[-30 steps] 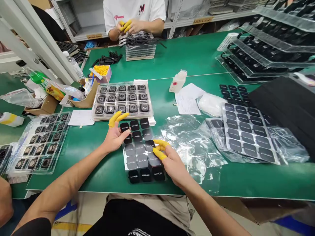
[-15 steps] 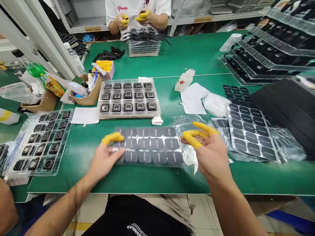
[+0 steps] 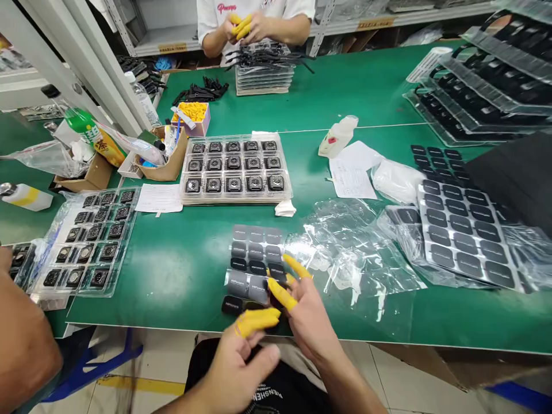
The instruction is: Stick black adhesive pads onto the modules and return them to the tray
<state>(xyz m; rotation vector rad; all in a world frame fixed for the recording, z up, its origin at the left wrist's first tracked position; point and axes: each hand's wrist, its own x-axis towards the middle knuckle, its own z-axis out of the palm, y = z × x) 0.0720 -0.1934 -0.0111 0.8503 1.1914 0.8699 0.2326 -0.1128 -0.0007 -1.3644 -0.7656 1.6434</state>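
Bench [image 3: 172, 253] carries everything. Strap trays [image 3: 472, 95] stacked far right, black bands [image 3: 457, 109] inside. Centre tray [image 3: 237, 199]: three rows of five watches [image 3: 233, 163]. Left tray [image 3: 115, 273], clear plastic: five rows of three, same kind. Sheet [image 3: 256, 253] of dark labels is near the front edge, between centre tray and the person; can't tell if it's flat on the bench. Carton [image 3: 88, 175] has white scraps and a clear bag. Open box [image 3: 170, 165]: pen and small bottles. Right hand [image 3: 306, 310] pinches the sheet's right edge. Left hand [image 3: 245, 351] is loose, thumb spread from fingers, over the near end; contact unclear. Cot box [image 3: 202, 125], smallest: yellow finger cots [image 3: 192, 109].

Vs half a second ago: sheet was crosswise, one hand at each end; now it runs lengthwise. Co-worker's hands [image 3: 245, 27] were apart, now together.
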